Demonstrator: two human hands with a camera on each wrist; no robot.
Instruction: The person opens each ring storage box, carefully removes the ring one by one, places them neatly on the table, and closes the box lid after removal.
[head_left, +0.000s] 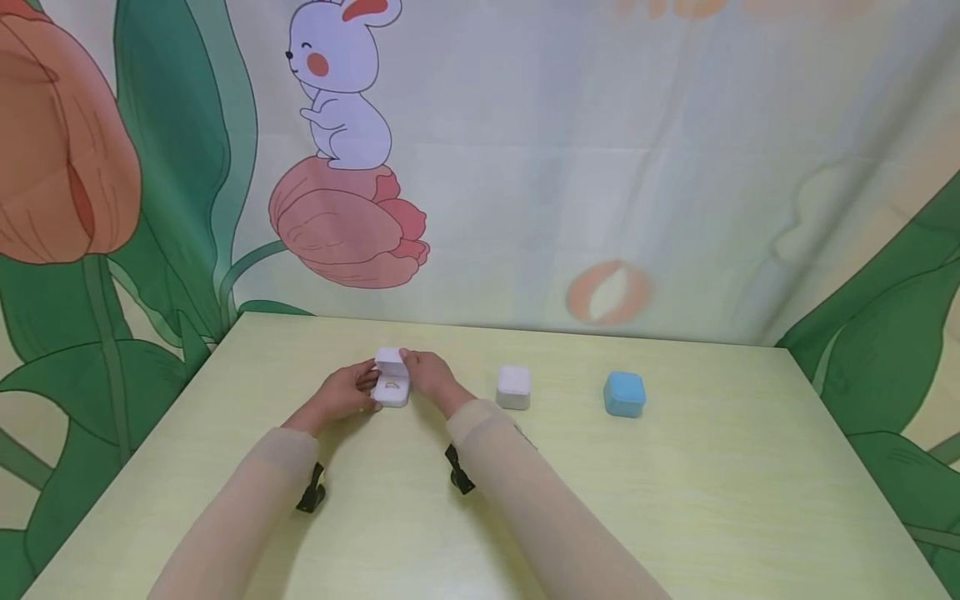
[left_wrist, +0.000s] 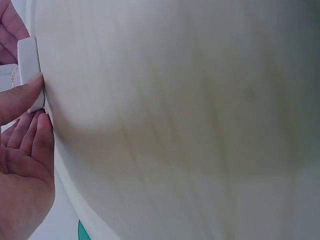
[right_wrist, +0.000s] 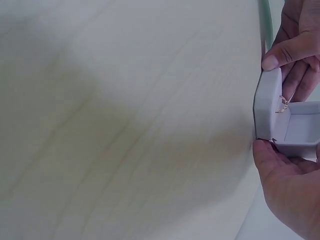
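Observation:
A small white ring box (head_left: 392,392) stands on the table with its lid raised. A gold-coloured ring (head_left: 392,385) sits in its base, also visible in the right wrist view as a thin ring (right_wrist: 283,105). From the left side, my left hand (head_left: 343,393) holds the base; its thumb (left_wrist: 25,97) presses on the box's edge in the left wrist view. My right hand (head_left: 433,379) grips the box from the right, with fingers at the lid (head_left: 390,358). Some fingertips behind the box are hidden.
Right of my hands stands a closed white box (head_left: 513,387), and farther right a closed blue box (head_left: 625,394). A pale yellow-green table (head_left: 697,500) lies beneath. Behind it hangs a cloth (head_left: 525,208) printed with a rabbit and tulips.

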